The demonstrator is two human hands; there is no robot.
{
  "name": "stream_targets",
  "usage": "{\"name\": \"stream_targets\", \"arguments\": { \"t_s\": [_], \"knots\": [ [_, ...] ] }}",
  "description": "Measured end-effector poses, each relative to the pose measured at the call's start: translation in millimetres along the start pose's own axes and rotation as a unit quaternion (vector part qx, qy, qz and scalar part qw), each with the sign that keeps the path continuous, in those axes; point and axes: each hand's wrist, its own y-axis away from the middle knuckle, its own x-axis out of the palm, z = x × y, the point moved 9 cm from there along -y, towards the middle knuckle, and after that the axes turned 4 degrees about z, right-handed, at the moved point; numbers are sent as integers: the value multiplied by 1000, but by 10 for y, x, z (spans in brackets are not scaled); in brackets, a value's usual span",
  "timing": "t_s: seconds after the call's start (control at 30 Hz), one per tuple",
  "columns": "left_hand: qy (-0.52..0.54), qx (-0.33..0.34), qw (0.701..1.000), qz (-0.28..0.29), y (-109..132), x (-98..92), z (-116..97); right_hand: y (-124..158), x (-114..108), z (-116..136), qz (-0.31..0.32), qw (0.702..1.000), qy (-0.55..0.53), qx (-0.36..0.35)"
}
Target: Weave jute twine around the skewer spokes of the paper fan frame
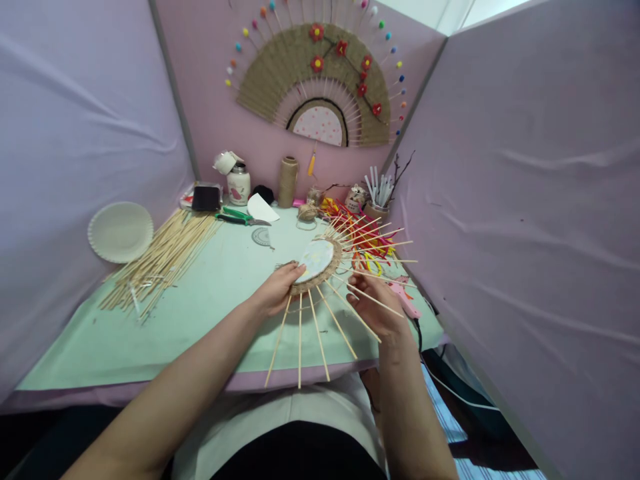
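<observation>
Lilac cloth walls (530,213) enclose a tabletop (200,343) covered in pale green, loose sticks (173,250) piled toward its left edge. Held above the near edge, right of centre, is a fan frame (317,261): a pale patterned disc (313,257) bordered by brown twine (337,255), with slim wooden rods (319,334) raying outward. The left hand (275,290) pinches its rim, thumb on top, while the right hand (380,317) curls among the rods, whether gripping one I cannot tell.
</observation>
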Motion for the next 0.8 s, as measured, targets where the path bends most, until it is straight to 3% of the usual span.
{"name": "stream_targets", "arguments": {
  "t_s": [0.07, 0.13, 0.23, 0.33, 0.43, 0.6, 0.8],
  "knots": [
    [17, -9, 1000, -1, -27, -31, 22, 29, -17, 29, -37, 997, 33, -52],
    [34, -31, 999, -4, -48, -59, 62, 100, -20, 180, -86, 978, 108, -157],
    [59, -68, 996, -3, -58, -73, 123, 263, 131, 487, -118, 909, 231, -326],
    [104, -98, 990, 19, -33, -19, 139, 303, 393, 698, -82, 858, 308, -402],
    [165, -137, 975, 65, 33, 100, 129, 261, 659, 860, -33, 831, 348, -432],
    [250, -197, 942, 111, 140, 217, 115, 79, 1067, 969, 72, 824, 387, -408],
    [273, -230, 925, 127, 208, 238, 148, -53, 1488, 956, 178, 742, 512, -394]
  ]
}}
